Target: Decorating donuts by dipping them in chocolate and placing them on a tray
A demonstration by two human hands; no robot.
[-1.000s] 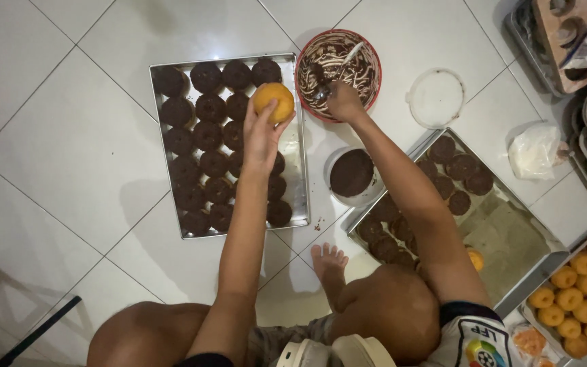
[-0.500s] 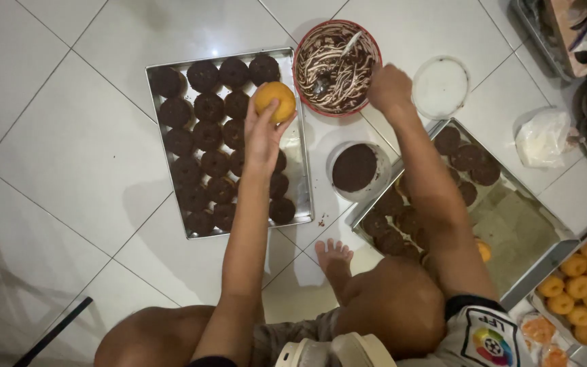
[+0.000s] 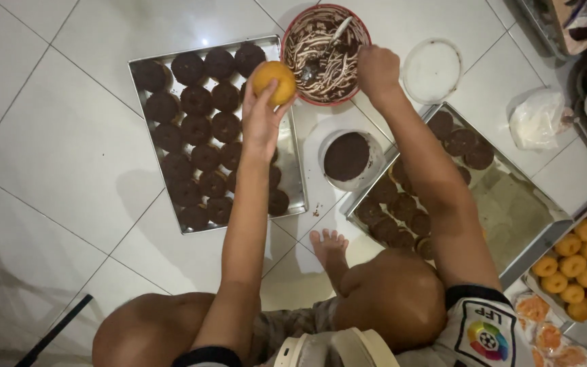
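Dipping step, by the look: left hand point(image 3: 261, 121) clamped on plain donut point(image 3: 274, 82), raised over tray point(image 3: 287, 170) edge beside chocolate bowl point(image 3: 326, 56). Right hand point(image 3: 377, 70) closed at bowl rim, contents unclear. Next probably needs donut lowered top-first into chocolate.

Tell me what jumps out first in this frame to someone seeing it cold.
The plain orange doughnut held up in the left hand, bright against the steel tray of dark chocolate-coated doughnuts below it. Just right of it, the right hand sits at the rim of a red bowl streaked with chocolate. At the far right edge, a tray of uncoated orange doughnuts stands out too.
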